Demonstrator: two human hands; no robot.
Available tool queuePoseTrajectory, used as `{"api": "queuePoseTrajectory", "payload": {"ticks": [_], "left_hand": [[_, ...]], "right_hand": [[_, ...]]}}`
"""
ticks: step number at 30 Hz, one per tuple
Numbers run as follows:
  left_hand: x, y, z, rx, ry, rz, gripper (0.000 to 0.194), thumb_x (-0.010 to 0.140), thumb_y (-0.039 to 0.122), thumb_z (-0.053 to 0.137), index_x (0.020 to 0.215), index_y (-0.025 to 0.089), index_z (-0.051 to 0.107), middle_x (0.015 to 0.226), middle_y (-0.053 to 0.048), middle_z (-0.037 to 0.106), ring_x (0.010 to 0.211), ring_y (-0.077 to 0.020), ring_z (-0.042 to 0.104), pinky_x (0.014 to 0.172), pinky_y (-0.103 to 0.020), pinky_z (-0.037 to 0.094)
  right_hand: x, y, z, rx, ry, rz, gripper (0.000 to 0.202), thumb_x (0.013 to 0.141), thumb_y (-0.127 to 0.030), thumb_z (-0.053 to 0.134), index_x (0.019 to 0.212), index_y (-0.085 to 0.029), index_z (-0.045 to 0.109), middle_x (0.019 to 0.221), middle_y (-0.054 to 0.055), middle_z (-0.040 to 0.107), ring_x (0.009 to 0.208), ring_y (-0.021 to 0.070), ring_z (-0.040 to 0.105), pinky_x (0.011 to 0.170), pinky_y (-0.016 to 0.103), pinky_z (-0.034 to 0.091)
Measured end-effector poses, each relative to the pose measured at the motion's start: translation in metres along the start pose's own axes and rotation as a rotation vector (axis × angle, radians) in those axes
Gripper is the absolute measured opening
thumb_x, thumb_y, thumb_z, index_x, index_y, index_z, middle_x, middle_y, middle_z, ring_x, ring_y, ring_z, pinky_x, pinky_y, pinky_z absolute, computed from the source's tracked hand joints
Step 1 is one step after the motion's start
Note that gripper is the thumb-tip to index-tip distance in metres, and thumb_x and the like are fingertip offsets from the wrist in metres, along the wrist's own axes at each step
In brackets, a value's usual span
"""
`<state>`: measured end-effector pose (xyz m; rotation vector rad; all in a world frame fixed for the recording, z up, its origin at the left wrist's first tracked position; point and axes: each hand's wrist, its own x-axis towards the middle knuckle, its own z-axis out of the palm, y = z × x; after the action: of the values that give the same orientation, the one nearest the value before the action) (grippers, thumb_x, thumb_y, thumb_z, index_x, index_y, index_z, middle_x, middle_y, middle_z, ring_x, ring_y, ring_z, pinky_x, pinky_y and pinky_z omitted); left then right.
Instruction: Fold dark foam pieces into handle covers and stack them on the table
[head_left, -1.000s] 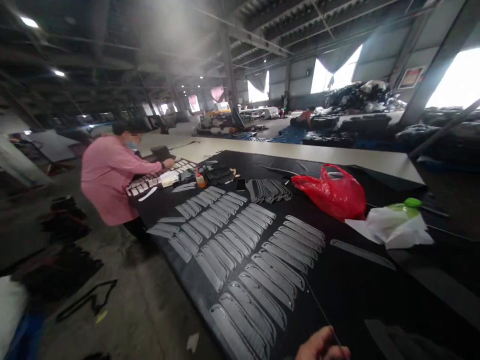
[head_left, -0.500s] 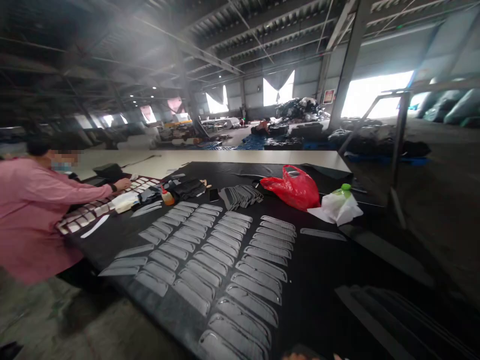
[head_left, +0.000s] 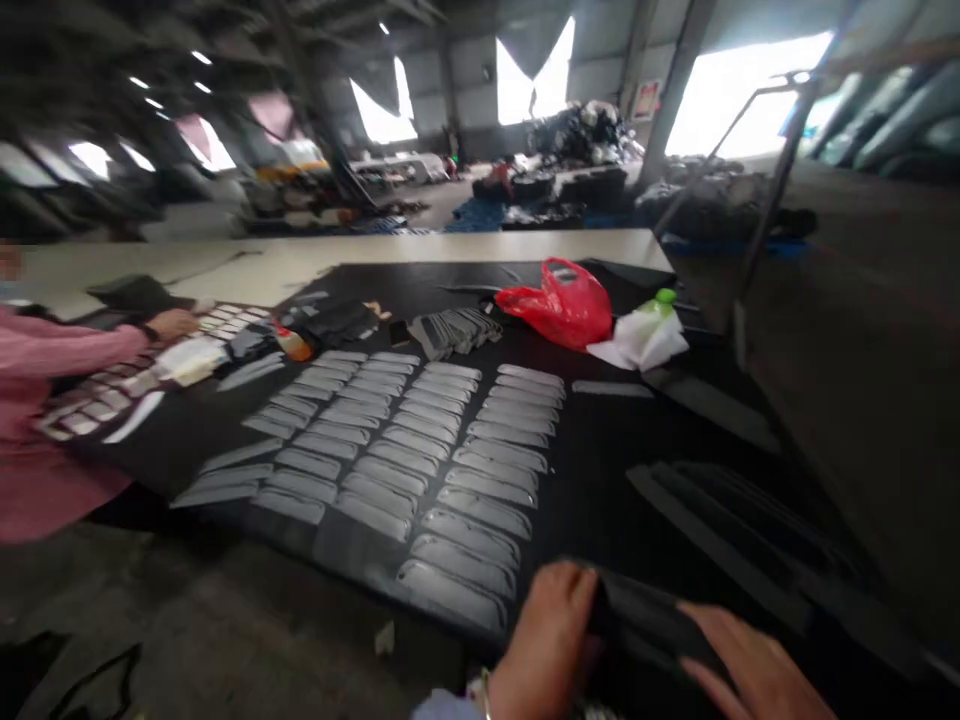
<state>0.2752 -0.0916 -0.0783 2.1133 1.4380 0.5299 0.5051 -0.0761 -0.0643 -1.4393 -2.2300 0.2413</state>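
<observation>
At the bottom of the head view, my left hand (head_left: 551, 630) has its fingers wrapped round the left end of a dark fabric bundle (head_left: 649, 625). My right hand (head_left: 754, 655) lies against the bundle's right side, thumb and fingers bent round it. The bundle is at the near edge of the black-covered table (head_left: 592, 500). Just left of it, rows of flat grey fabric pieces (head_left: 465, 540) run away across the table. To the right lie long dark strips (head_left: 697, 510), partly in shadow.
A red plastic bag (head_left: 577, 310), a green-capped bottle (head_left: 664, 300) in white wrapping and a stack of grey pieces (head_left: 454, 332) stand farther back. At the left, a person in pink (head_left: 45, 400) reaches over light pieces. A metal frame (head_left: 776, 190) rises at the right.
The view has tilted down and shifted. Both my hands, barely visible at the bottom edge before, now show with the dark bundle between them. The person in pink sits farther left in view.
</observation>
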Motion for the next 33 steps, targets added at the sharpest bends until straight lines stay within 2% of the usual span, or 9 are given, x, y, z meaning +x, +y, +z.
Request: {"api": "queuePoseTrajectory", "payload": {"ticks": [2, 3, 5, 8, 13, 17, 25, 29, 33], "left_hand": [[-0.009, -0.007, -0.004, 0.024, 0.027, -0.050, 0.061, 0.074, 0.009, 0.058, 0.131, 0.015, 0.038, 0.128, -0.016, 0.048, 0.120, -0.0277, 0.044, 0.099, -0.044, 0.040], [-0.011, -0.013, -0.004, 0.046, 0.032, -0.053, 0.061, 0.074, 0.009, 0.057, 0.131, 0.016, 0.036, 0.131, -0.017, 0.045, 0.121, -0.0286, 0.042, 0.100, -0.047, 0.039], [-0.015, -0.026, 0.003, 0.106, 0.046, -0.060, 0.062, 0.074, 0.011, 0.058, 0.132, 0.014, 0.034, 0.133, -0.018, 0.042, 0.124, -0.0315, 0.039, 0.100, -0.051, 0.037], [-0.018, -0.035, 0.016, 0.209, 0.054, -0.060, 0.068, 0.073, 0.015, 0.063, 0.133, 0.013, 0.032, 0.136, -0.019, 0.040, 0.127, -0.0349, 0.036, 0.100, -0.053, 0.037], [-0.015, -0.038, 0.024, 0.322, 0.032, -0.078, 0.068, 0.072, 0.016, 0.065, 0.132, 0.009, 0.035, 0.130, -0.020, 0.047, 0.123, -0.0342, 0.041, 0.100, -0.050, 0.038], [-0.012, -0.039, 0.026, 0.325, 0.021, -0.060, 0.065, 0.073, 0.012, 0.061, 0.132, 0.008, 0.034, 0.128, -0.019, 0.048, 0.120, -0.0316, 0.044, 0.099, -0.048, 0.039], [-0.016, -0.035, 0.032, 0.314, 0.027, -0.066, 0.064, 0.075, 0.009, 0.052, 0.135, 0.014, 0.030, 0.133, -0.017, 0.044, 0.120, -0.0304, 0.043, 0.097, -0.049, 0.041], [-0.017, -0.034, 0.031, 0.296, 0.036, -0.063, 0.064, 0.077, 0.011, 0.049, 0.137, 0.016, 0.026, 0.135, -0.017, 0.042, 0.120, -0.0307, 0.043, 0.096, -0.050, 0.041], [-0.017, -0.035, 0.030, 0.276, 0.043, -0.061, 0.063, 0.079, 0.020, 0.056, 0.136, 0.017, 0.028, 0.134, -0.017, 0.042, 0.119, -0.0318, 0.043, 0.095, -0.050, 0.042]], "right_hand": [[-0.023, 0.016, -0.005, 0.038, -0.048, 0.199, 0.034, 0.083, -0.047, 0.047, 0.106, -0.025, 0.058, 0.099, 0.008, 0.066, 0.088, 0.0272, 0.065, 0.072, 0.042, 0.055], [-0.033, 0.022, -0.006, 0.076, -0.042, 0.337, 0.039, 0.081, -0.050, 0.048, 0.107, -0.023, 0.057, 0.102, 0.009, 0.066, 0.092, 0.0273, 0.064, 0.079, 0.043, 0.054], [-0.044, 0.032, -0.007, 0.128, -0.034, 0.547, 0.045, 0.077, -0.054, 0.050, 0.107, -0.021, 0.055, 0.104, 0.011, 0.066, 0.094, 0.0270, 0.064, 0.083, 0.043, 0.052], [-0.047, 0.035, -0.001, 0.202, -0.012, 0.689, 0.047, 0.074, -0.055, 0.054, 0.105, -0.021, 0.053, 0.104, 0.011, 0.066, 0.097, 0.0272, 0.063, 0.085, 0.044, 0.051], [-0.041, 0.030, 0.016, 0.255, -0.011, 0.691, 0.047, 0.073, -0.054, 0.055, 0.104, -0.019, 0.053, 0.105, 0.012, 0.065, 0.100, 0.0276, 0.061, 0.088, 0.046, 0.049], [-0.039, 0.030, 0.022, 0.260, 0.024, 0.709, 0.049, 0.073, -0.055, 0.053, 0.105, -0.017, 0.053, 0.106, 0.014, 0.064, 0.101, 0.0288, 0.060, 0.089, 0.048, 0.048], [-0.037, 0.022, 0.021, 0.375, -0.013, 0.746, 0.045, 0.076, -0.053, 0.055, 0.106, -0.020, 0.052, 0.106, 0.012, 0.065, 0.103, 0.0273, 0.061, 0.089, 0.045, 0.048], [-0.039, 0.032, 0.018, 0.381, 0.031, 0.752, 0.045, 0.076, -0.054, 0.055, 0.106, -0.020, 0.052, 0.105, 0.011, 0.065, 0.102, 0.0260, 0.061, 0.090, 0.044, 0.048], [-0.043, 0.045, 0.013, 0.324, 0.038, 0.784, 0.046, 0.075, -0.054, 0.056, 0.107, -0.020, 0.053, 0.104, 0.011, 0.066, 0.101, 0.0258, 0.061, 0.089, 0.043, 0.048]]}}
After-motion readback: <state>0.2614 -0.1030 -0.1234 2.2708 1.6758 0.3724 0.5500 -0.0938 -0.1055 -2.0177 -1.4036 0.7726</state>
